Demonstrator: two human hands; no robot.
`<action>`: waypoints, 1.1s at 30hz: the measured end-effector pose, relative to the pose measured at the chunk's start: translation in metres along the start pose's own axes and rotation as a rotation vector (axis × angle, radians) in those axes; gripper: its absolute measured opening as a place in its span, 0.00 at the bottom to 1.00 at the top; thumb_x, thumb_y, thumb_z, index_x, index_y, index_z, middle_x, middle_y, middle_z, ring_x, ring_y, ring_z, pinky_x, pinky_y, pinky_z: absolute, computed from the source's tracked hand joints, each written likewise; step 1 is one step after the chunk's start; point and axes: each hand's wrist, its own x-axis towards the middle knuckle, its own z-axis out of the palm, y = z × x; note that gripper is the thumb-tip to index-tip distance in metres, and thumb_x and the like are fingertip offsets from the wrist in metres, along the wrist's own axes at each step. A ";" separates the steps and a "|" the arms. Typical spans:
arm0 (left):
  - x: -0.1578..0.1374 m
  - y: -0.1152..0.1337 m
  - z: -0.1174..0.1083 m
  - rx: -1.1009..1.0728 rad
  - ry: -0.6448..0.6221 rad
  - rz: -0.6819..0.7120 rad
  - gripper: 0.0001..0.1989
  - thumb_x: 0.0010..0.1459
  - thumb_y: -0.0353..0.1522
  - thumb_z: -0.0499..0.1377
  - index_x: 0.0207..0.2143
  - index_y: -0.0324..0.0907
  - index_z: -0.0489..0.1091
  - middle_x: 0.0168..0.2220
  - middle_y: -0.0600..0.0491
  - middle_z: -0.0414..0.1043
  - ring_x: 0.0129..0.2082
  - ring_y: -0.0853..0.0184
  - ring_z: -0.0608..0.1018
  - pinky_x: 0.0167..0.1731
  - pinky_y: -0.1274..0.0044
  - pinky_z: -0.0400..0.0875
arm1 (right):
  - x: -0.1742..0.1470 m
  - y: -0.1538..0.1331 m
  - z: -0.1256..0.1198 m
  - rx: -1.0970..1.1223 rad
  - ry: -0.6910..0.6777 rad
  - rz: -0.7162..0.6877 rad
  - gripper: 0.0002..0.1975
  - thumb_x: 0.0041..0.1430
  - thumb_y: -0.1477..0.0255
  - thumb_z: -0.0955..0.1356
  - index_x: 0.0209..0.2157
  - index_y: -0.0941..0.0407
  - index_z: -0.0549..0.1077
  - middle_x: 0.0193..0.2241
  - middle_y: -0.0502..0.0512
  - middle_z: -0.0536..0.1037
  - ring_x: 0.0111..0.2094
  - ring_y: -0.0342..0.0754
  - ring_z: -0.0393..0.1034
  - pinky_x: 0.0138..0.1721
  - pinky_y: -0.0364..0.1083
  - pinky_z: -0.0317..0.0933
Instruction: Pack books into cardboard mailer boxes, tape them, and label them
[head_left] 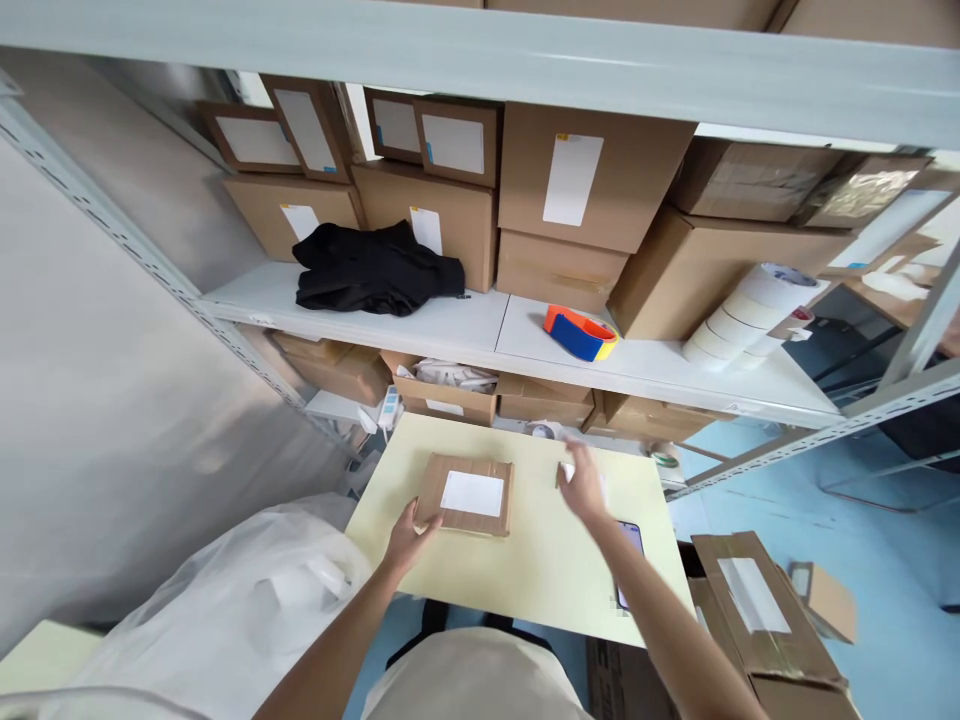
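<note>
A flat brown cardboard box (426, 482) with a white label (472, 493) lies on the pale yellow table. My left hand (409, 540) is at its near left corner, thumb and fingers apart around that corner without closing on it. Over the right half of the table, my right hand (582, 482) is smeared by motion. A small white item (603, 487) shows partly behind that hand; its kind is hidden, and I cannot tell whether the fingers grip it. Beside my right forearm lies a phone (630, 540) with its screen lit, partly covered by the arm.
Behind the table (525, 580) a metal shelf (480, 325) bears cardboard boxes (574, 180), a black garment (375, 270), a colourful tape ring (579, 335) and stacked tape rolls (750, 315). A white plastic bag (255, 590) bulges at left; boxes (757, 610) stand at right.
</note>
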 end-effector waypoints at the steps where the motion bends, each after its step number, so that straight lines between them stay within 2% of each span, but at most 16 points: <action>1: 0.001 -0.002 0.000 -0.010 -0.023 0.007 0.31 0.48 0.42 0.60 0.53 0.39 0.62 0.50 0.44 0.72 0.51 0.55 0.74 0.50 0.67 0.68 | -0.036 0.004 0.023 0.050 -0.137 0.101 0.33 0.48 0.79 0.63 0.58 0.56 0.59 0.52 0.64 0.68 0.55 0.56 0.63 0.55 0.59 0.58; 3: 0.003 -0.007 0.000 -0.027 -0.056 0.003 0.27 0.49 0.40 0.60 0.50 0.38 0.64 0.47 0.44 0.74 0.48 0.56 0.76 0.47 0.68 0.70 | -0.095 0.006 0.068 0.146 -0.422 0.294 0.41 0.39 0.80 0.67 0.59 0.55 0.59 0.55 0.63 0.66 0.57 0.58 0.61 0.56 0.58 0.58; 4: 0.004 -0.008 0.001 -0.026 -0.063 -0.006 0.26 0.49 0.39 0.60 0.50 0.38 0.65 0.46 0.43 0.75 0.47 0.57 0.76 0.46 0.68 0.71 | -0.116 0.004 0.086 0.207 -0.487 0.362 0.42 0.38 0.80 0.68 0.59 0.53 0.58 0.56 0.62 0.66 0.57 0.58 0.61 0.56 0.57 0.58; 5: 0.004 -0.008 0.001 -0.017 -0.067 -0.012 0.25 0.49 0.38 0.61 0.49 0.38 0.65 0.45 0.43 0.75 0.46 0.58 0.77 0.45 0.69 0.71 | -0.130 -0.001 0.102 0.283 -0.512 0.408 0.43 0.37 0.80 0.68 0.59 0.52 0.58 0.55 0.61 0.67 0.56 0.58 0.62 0.55 0.57 0.59; 7: 0.002 -0.004 -0.001 0.010 -0.047 0.020 0.25 0.48 0.37 0.61 0.49 0.38 0.66 0.44 0.44 0.75 0.44 0.59 0.78 0.43 0.70 0.72 | -0.143 -0.014 0.118 0.387 -0.440 0.463 0.39 0.40 0.78 0.68 0.57 0.50 0.60 0.51 0.58 0.70 0.52 0.56 0.67 0.50 0.56 0.63; 9: 0.000 0.006 -0.006 0.039 -0.005 0.108 0.25 0.48 0.39 0.61 0.48 0.39 0.67 0.43 0.46 0.75 0.42 0.60 0.78 0.40 0.70 0.73 | -0.141 -0.025 0.114 0.414 -0.317 0.479 0.30 0.45 0.74 0.67 0.53 0.52 0.65 0.45 0.58 0.73 0.43 0.54 0.72 0.44 0.54 0.67; 11: -0.001 0.019 -0.012 0.070 0.020 0.202 0.24 0.48 0.42 0.60 0.45 0.39 0.69 0.42 0.46 0.74 0.39 0.61 0.78 0.36 0.72 0.74 | -0.132 -0.032 0.097 0.388 -0.240 0.485 0.21 0.52 0.67 0.65 0.49 0.56 0.68 0.40 0.59 0.74 0.35 0.51 0.72 0.39 0.52 0.68; 13: 0.000 0.032 -0.016 0.125 0.005 0.262 0.20 0.51 0.45 0.57 0.38 0.39 0.72 0.36 0.48 0.75 0.33 0.64 0.77 0.33 0.74 0.72 | -0.121 -0.036 0.076 0.341 -0.215 0.506 0.22 0.57 0.60 0.61 0.49 0.57 0.69 0.38 0.60 0.74 0.32 0.50 0.72 0.35 0.49 0.68; 15: 0.004 0.042 -0.016 0.201 -0.017 0.287 0.18 0.53 0.45 0.54 0.29 0.40 0.72 0.28 0.51 0.73 0.28 0.66 0.75 0.32 0.75 0.69 | -0.111 -0.038 0.061 0.242 -0.204 0.550 0.25 0.58 0.56 0.60 0.50 0.57 0.69 0.37 0.60 0.75 0.32 0.50 0.72 0.36 0.47 0.67; 17: 0.010 0.047 -0.012 0.270 -0.049 0.286 0.19 0.55 0.45 0.53 0.23 0.41 0.70 0.23 0.52 0.70 0.27 0.65 0.75 0.32 0.76 0.67 | -0.104 -0.040 0.056 0.141 -0.230 0.610 0.23 0.58 0.56 0.60 0.46 0.57 0.73 0.34 0.58 0.76 0.33 0.50 0.72 0.38 0.47 0.65; 19: 0.016 0.047 -0.008 0.300 -0.088 0.274 0.19 0.57 0.44 0.51 0.21 0.41 0.68 0.21 0.52 0.69 0.29 0.64 0.75 0.32 0.76 0.66 | -0.100 -0.041 0.059 0.093 -0.273 0.659 0.21 0.58 0.57 0.59 0.40 0.56 0.75 0.30 0.57 0.77 0.33 0.51 0.72 0.38 0.47 0.64; 22: 0.025 0.041 -0.004 0.291 -0.139 0.259 0.17 0.59 0.41 0.49 0.25 0.41 0.70 0.24 0.51 0.72 0.31 0.64 0.77 0.34 0.76 0.67 | -0.098 -0.041 0.069 0.079 -0.273 0.699 0.22 0.58 0.58 0.59 0.41 0.57 0.74 0.31 0.59 0.78 0.34 0.52 0.73 0.37 0.48 0.64; 25: 0.027 0.035 -0.005 0.267 -0.174 0.241 0.14 0.56 0.38 0.54 0.41 0.39 0.69 0.35 0.49 0.75 0.35 0.64 0.77 0.36 0.75 0.69 | -0.099 -0.042 0.073 0.069 -0.231 0.711 0.25 0.59 0.58 0.58 0.49 0.59 0.70 0.38 0.62 0.77 0.40 0.53 0.73 0.41 0.49 0.64; 28: 0.024 0.031 -0.006 0.282 -0.152 0.246 0.24 0.53 0.35 0.58 0.52 0.36 0.62 0.47 0.41 0.71 0.43 0.61 0.76 0.44 0.71 0.70 | -0.103 -0.045 0.075 0.076 -0.213 0.708 0.26 0.59 0.58 0.59 0.52 0.59 0.68 0.41 0.62 0.76 0.42 0.53 0.72 0.44 0.50 0.64; 33: 0.014 0.032 -0.004 0.316 -0.032 0.435 0.27 0.54 0.32 0.57 0.55 0.34 0.57 0.54 0.37 0.62 0.57 0.54 0.65 0.56 0.63 0.61 | -0.121 -0.053 0.076 0.147 -0.152 0.692 0.30 0.58 0.56 0.60 0.56 0.61 0.63 0.48 0.67 0.71 0.39 0.51 0.72 0.41 0.50 0.67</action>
